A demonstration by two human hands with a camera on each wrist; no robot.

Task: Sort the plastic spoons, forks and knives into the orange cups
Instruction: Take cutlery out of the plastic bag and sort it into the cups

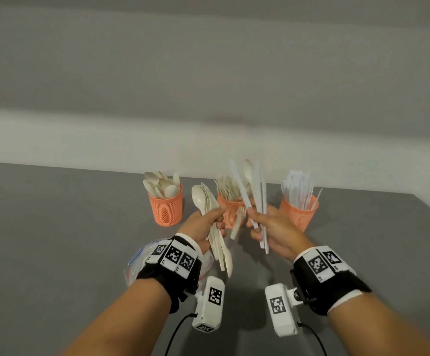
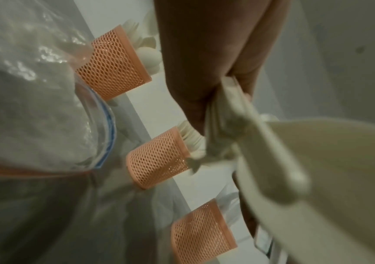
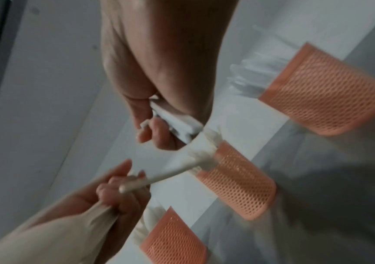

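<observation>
While spoons fill one cup [image 1: 165, 206], forks another [image 1: 228, 210].

No readable text; only black-white square code tags on wrist bands [image 1: 174, 255], camera housings [image 1: 280, 309].

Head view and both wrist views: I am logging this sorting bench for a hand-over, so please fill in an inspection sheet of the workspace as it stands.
Surface: grey table, bare in front of the cups.
Job's things: three orange mesh cups in a row; left cup holds spoons, middle cup forks, right cup knives.
Clutter: clear plastic bag under the left wrist.
Grippers: left hand grips a bundle of spoons; right hand grips white knives with one spoon among them; a loose fork is in mid-air between the hands.
Cables: black leads from both wrist cameras.
Surroundings: plain pale wall.
</observation>
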